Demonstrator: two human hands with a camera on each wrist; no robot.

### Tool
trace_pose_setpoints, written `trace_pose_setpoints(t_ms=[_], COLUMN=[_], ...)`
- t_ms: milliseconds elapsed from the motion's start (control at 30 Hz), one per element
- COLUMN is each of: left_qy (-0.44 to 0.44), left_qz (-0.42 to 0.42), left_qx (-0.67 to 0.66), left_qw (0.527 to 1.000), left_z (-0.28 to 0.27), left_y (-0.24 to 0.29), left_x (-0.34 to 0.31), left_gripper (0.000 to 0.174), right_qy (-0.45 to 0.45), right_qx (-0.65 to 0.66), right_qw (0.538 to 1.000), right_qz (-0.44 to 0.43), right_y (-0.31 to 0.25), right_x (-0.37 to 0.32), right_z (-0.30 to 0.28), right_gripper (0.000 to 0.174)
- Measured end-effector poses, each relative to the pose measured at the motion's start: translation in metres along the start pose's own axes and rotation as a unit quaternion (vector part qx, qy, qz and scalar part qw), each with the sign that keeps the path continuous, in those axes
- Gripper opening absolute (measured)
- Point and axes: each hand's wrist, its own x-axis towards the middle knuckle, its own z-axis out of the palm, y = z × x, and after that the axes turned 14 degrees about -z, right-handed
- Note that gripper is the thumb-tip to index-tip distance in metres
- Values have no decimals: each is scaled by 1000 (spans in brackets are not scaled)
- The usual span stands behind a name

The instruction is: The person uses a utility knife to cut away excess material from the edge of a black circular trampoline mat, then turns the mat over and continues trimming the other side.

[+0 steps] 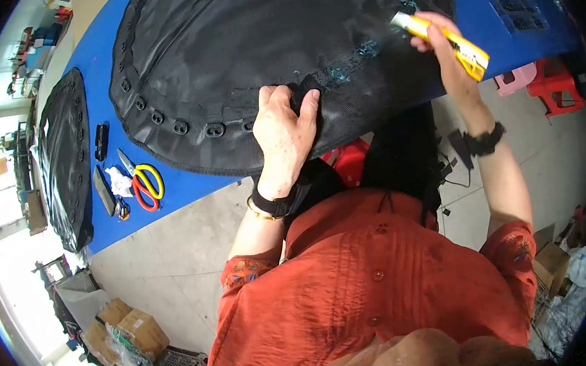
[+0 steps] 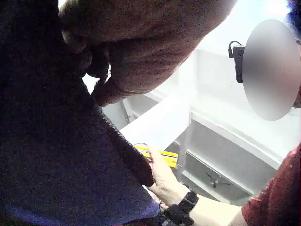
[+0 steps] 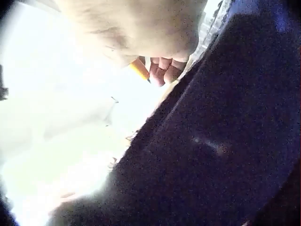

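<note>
A large rounded black mesh fabric piece (image 1: 241, 49), edged with small black buckles, lies before me. My left hand (image 1: 282, 132) grips a dark folded bit of it near the front edge, the thumb to the right. In the left wrist view that hand's curled fingers (image 2: 101, 84) close on the dark cloth. My right hand (image 1: 444, 44) holds a yellow tube (image 1: 469, 55) with a white tip pointing left, over the right part of the fabric. Blue-green marks (image 1: 368, 48) run along the fabric between the hands. The right wrist view shows only a bit of the yellow tube (image 3: 139, 69).
On the blue table (image 1: 114, 228) at left lie red-and-yellow scissors (image 1: 147, 186), a white crumpled wad (image 1: 119, 181) and small dark tools. A second black piece (image 1: 65, 156) lies farther left. Red stools (image 1: 554, 87) stand at right; cardboard boxes (image 1: 136, 329) sit on the floor.
</note>
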Motion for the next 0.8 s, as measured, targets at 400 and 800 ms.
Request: trace_pose_setpoints(t_ms=[400, 800], left_qy=[-14, -7], left_qz=[-22, -28], left_qx=[12, 15], left_qw=[1000, 999], left_z=[1, 2], left_y=[1, 4], left_x=[4, 3], left_gripper=[28, 26], right_qy=[-145, -153], right_qx=[13, -11], right_qw=[984, 976], right_qz=[-98, -156], right_y=[-38, -22], right_x=[-40, -38], right_z=[80, 96], right_gripper=[22, 24])
